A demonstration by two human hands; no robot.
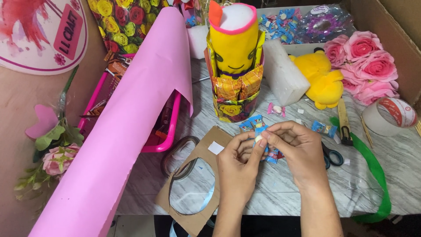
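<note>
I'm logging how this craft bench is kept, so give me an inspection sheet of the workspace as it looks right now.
Surface: marble-pattern table, crowded along the back.
Job's things: both hands pinch a small white sweet over blue-wrapped sweets; more of them lie by the yellow sweet tower.
Clutter: pink paper roll, cardboard with round cutout, foam block, yellow plush, pink roses, tape roll, scissors, green ribbon.
Grippers: left hand and right hand, fingertips together.
Cables: nothing seen.
Surroundings: pink basket, cardboard box wall.
</note>
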